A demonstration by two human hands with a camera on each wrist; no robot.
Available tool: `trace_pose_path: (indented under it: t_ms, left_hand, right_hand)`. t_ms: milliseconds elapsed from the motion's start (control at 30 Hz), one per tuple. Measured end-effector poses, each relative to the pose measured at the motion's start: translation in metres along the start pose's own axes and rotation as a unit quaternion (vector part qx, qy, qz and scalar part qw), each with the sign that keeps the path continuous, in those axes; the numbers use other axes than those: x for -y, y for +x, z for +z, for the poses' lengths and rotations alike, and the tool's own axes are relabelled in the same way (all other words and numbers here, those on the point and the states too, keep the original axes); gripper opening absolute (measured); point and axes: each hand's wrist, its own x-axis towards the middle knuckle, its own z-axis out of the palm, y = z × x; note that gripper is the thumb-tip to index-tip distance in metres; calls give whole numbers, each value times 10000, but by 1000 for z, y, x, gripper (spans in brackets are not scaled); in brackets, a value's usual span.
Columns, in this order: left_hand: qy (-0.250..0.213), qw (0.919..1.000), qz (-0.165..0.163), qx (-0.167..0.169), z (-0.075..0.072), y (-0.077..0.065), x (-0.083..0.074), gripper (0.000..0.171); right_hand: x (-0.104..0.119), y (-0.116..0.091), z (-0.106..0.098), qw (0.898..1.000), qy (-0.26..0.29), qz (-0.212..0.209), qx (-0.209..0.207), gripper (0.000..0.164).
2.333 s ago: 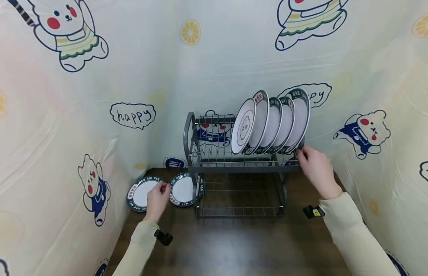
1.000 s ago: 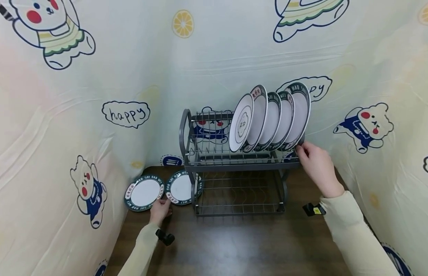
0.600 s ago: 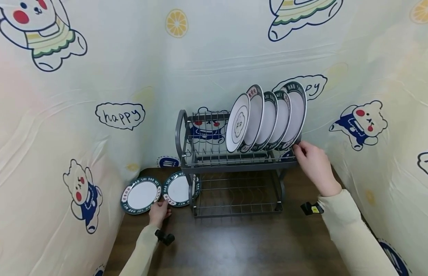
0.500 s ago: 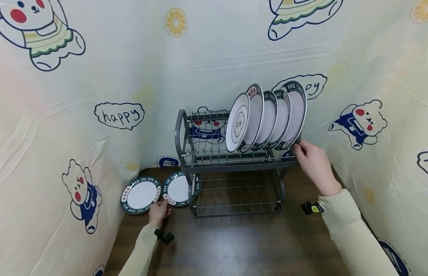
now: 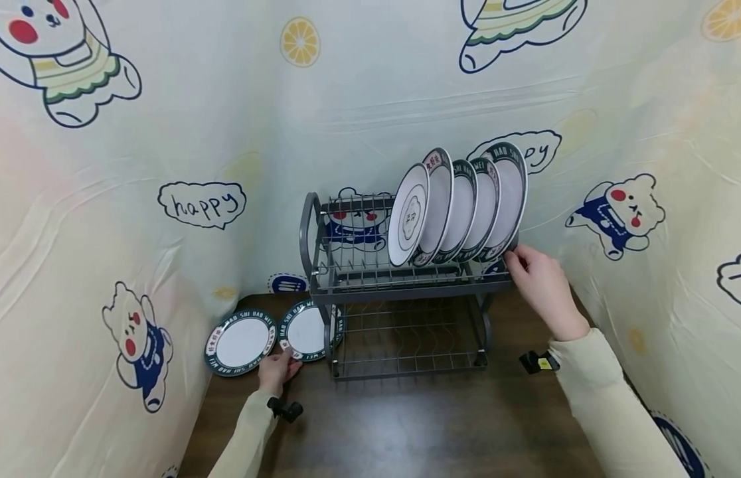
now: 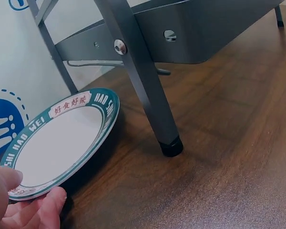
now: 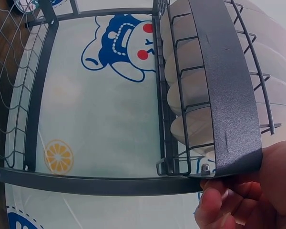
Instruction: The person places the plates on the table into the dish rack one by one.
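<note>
My left hand point(image 5: 276, 372) pinches the near rim of a white plate point(image 5: 305, 330) with a dark green lettered border. In the left wrist view the thumb lies over the rim, the fingers point(image 6: 50, 206) are underneath, and the plate tilts up beside the rack's leg point(image 6: 148, 90). Part of this plate is behind that leg in the head view. My right hand point(image 5: 544, 285) holds the right front corner of the grey two-tier dish rack point(image 5: 406, 291). In the right wrist view, its thumb and fingers close around the frame's corner point(image 7: 238, 157).
A second green-rimmed plate point(image 5: 242, 342) lies on the brown tabletop point(image 5: 400, 425), left of the pinched one. Several plates point(image 5: 409, 216) lean upright in the right half of the rack's upper tier. Printed cloth point(image 5: 358, 99) hangs behind and at both sides.
My left hand has come down from above the two plates to the right plate's near rim and now pinches it. The right hand keeps its hold on the rack. The head view has shifted slightly.
</note>
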Motion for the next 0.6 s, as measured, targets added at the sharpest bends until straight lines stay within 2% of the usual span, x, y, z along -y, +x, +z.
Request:
trace_pose_path:
  t_ms: [133, 400, 600]
  left_hand:
    - [29, 10000, 19, -70, 1, -4, -2, 32]
    - [-34, 9996, 179, 219, 0, -14, -8, 33]
    - [162, 9978, 551, 325, -4, -19, -13, 38]
  right_hand:
    - [1, 0, 0, 10000, 17, -11, -3, 34]
    - [0, -1, -1, 10000, 6, -65, -33, 34]
    - [-1, 0, 0, 10000, 39, -49, 25, 35]
